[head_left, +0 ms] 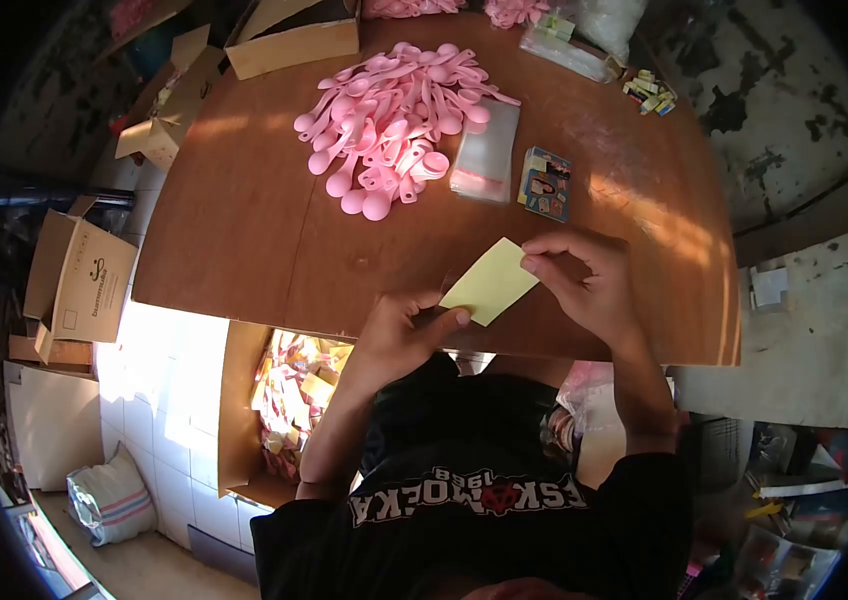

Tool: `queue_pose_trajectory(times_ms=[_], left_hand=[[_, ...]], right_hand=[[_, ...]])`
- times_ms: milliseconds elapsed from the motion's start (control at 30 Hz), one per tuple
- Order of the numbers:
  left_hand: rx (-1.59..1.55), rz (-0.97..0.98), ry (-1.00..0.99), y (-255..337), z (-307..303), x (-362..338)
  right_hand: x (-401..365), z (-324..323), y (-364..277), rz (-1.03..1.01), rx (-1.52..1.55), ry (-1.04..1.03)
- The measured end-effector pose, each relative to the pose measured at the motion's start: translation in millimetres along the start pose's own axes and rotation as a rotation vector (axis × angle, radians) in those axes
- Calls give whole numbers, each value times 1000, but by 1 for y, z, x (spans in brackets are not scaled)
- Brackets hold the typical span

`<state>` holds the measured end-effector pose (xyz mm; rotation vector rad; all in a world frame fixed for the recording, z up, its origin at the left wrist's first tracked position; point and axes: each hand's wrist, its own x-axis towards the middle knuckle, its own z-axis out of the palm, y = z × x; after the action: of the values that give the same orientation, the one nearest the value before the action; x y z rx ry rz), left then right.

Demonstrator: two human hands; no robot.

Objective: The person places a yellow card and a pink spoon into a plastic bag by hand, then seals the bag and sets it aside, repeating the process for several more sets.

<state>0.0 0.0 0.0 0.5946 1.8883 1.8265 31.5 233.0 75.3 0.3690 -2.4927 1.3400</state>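
A pale yellow-green paper card (492,283) is stretched between my two hands above the table's near edge. My left hand (406,328) pinches its lower left corner between thumb and fingers. At the upper right corner, the fingertips of my right hand (584,278) are closed on the same card. Just beyond lies a small stack of printed cards (545,184), mostly blue. Beside it is a stack of clear plastic bags (487,150). A large heap of pink plastic spoons (394,120) with round bowls covers the table further back.
The brown wooden table (234,210) fills the middle. Open cardboard boxes (294,40) stand at its back left, and another box (94,275) is at the left. Below the front edge, a carton (241,400) holds many packets. Small yellow boxes (650,92) sit back right.
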Motion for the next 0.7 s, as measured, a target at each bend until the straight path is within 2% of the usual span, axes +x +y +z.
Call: queue_pose_trajectory(times_ms=[100,167,267,300,400,467,567,667,700], left_hand=[[-42,69,-30,-6,2,8],[-99,21,-20,-2,5,3],[-57,-11,-49,2,5,0],[-60,-13,-45,5,5,-2],[61,-7,-39,11,7,-6],[-3,188,59,7,13,-6],[30,221,150,-10,19,-9],[-28,212,145,-7,25,-15],[22,259,145,2,25,-17]], right_hand=[[6,-6,-4,-63,-103,81],[1,-1,-9,-11,-72,-26],[-4,10,-11,43,-28,-70],[-6,13,-10,43,-27,-75],[-11,18,-7,-31,-3,-258],[-13,20,-11,-32,-13,-312],[-20,24,-4,-63,14,-367],[-17,22,-10,-122,29,-389],[-15,20,-17,-128,-98,-505]])
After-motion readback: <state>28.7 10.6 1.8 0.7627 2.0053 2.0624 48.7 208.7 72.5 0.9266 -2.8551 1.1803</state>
